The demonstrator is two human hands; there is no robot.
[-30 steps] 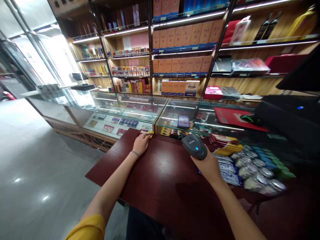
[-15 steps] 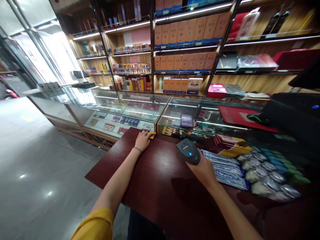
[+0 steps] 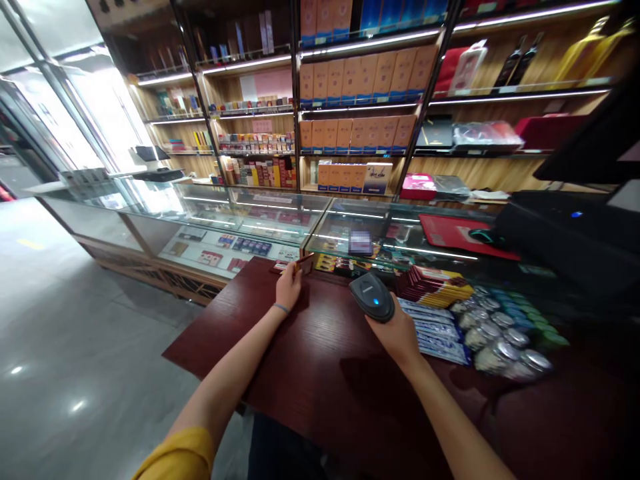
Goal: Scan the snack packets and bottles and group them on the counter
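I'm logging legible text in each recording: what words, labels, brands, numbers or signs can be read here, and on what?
None reads for certain.
Scanner: pale lettering, too small.
Packet in left hand: nothing legible.
White box: dark script, too blurred.
Orange boxes: marks too small.
Blue packets: print too blurred.
Pixelated square: unreadable.

The black plastic handheld barcode scanner (image 3: 371, 298), round-headed with a blue light glowing on top, is raised above the dark red wooden tabletop (image 3: 320, 360) in the right hand (image 3: 400, 337), its head pointing forward and leftward. The thin, flat, dark reddish-brown packet (image 3: 305, 263) sits tilted in the left hand (image 3: 289, 287), near the tabletop's far edge; its print is too small to read.
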